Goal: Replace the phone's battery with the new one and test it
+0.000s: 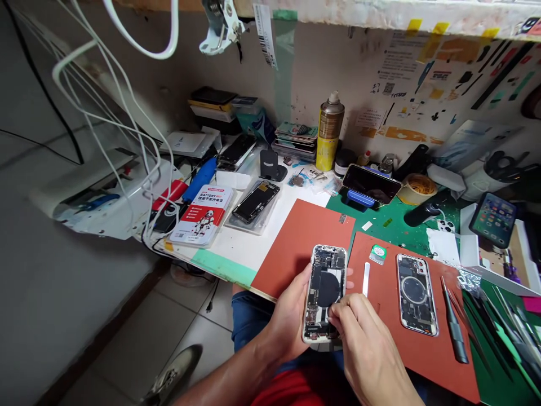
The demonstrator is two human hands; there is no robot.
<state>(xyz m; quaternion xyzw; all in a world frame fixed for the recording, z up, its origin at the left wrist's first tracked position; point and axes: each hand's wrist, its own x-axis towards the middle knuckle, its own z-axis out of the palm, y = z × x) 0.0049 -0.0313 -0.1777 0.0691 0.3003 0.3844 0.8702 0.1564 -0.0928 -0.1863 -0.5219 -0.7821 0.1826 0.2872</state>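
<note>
An opened phone, its inner boards and a black round pad showing, rests tilted up in my left hand. My left fingers wrap round its edges from behind, and their tips show past its right side. Over the phone's lower right, my right hand has its fingers pinched together against the inside. Whatever those fingertips grip is hidden. To the right, a detached phone back with a round coil lies on the brown mat. Near it are a flat metal strip and a dark-handled tool.
Tweezers and other tools crowd the right edge. Behind stand a propped phone, a spray can and a tray. A battery box and phone parts lie left. White cables hang at upper left.
</note>
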